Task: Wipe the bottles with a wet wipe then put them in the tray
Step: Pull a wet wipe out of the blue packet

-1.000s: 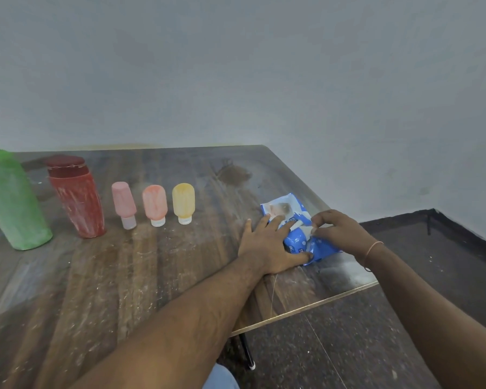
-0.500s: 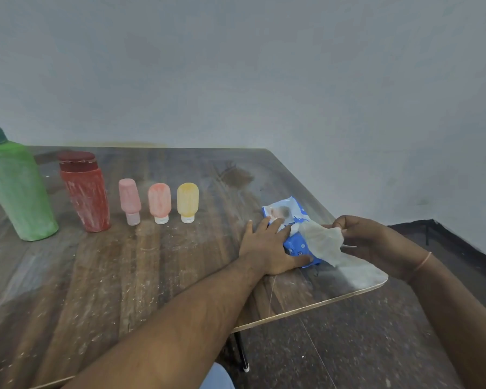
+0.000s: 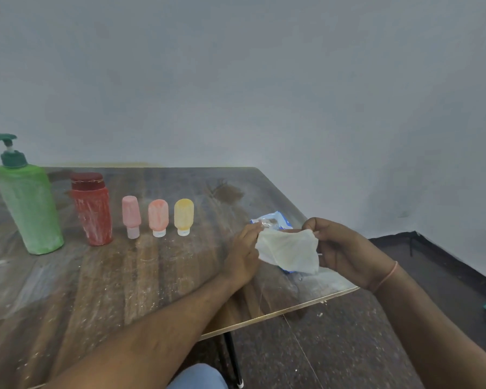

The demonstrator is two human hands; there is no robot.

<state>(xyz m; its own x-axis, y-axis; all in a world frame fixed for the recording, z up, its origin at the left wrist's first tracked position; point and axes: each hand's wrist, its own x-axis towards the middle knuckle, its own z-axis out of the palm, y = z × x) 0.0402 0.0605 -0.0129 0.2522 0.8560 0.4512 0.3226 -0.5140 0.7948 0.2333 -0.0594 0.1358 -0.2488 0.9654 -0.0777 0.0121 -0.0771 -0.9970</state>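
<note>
At centre right of the frame I hold the wet wipe [image 3: 289, 251] stretched between my two hands. My right hand [image 3: 345, 251] pinches its right edge, fingers curled round it; the fingertips of my left hand [image 3: 243, 255] pinch its left corner. It looks limp, thin and damp, nearly weightless, so I judge it will sag and fold on itself unless I bunch it into my palm before rubbing. Just behind it lies the blue wipe pack [image 3: 275, 221], near the table's right edge.

Farther off, toward the left of the frame, the bottles stand upright in a row: yellow bottle [image 3: 183, 216], orange bottle [image 3: 158, 217], pink bottle [image 3: 131, 216], then the bigger red bottle [image 3: 91, 209] and the green pump bottle [image 3: 30, 206]. All look dusty and white-streaked. The small ones should be light and tip easily; I would take each round its body. The pump bottle looks heaviest.

The wooden table [image 3: 124, 276] is scuffed and powder-flecked. I see no tray. Beyond are a bare grey wall [image 3: 264, 80] and, lower right, a dark floor [image 3: 348, 346].
</note>
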